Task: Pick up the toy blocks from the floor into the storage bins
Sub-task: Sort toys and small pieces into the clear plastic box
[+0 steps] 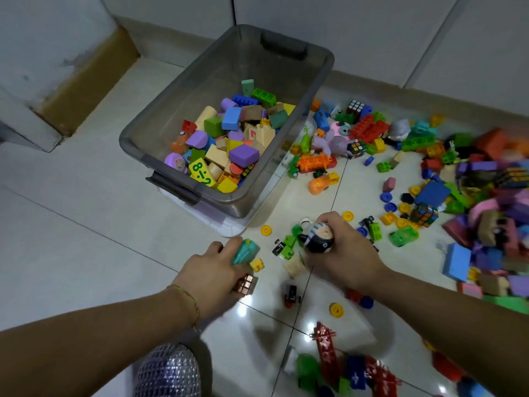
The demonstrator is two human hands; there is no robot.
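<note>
Head view, glossy tile floor (86,210), white wall (343,24)

A yellow block (200,172) printed in green with the sum "8÷2" lies at the six o'clock end of the grey storage bin (315,90). A tan block (253,133) near the bin's middle carries a red mark too blurred to read.

**Colours logged, head view**

I record: storage bin (315,90) smoky grey, see-through; block (201,171) yellow, printed green "8÷2"; toy piece (246,250) teal; cube (247,283) copper mirror squares; figurine (317,239) black, blue-striped white; floor (86,224) glossy white tile.
</note>
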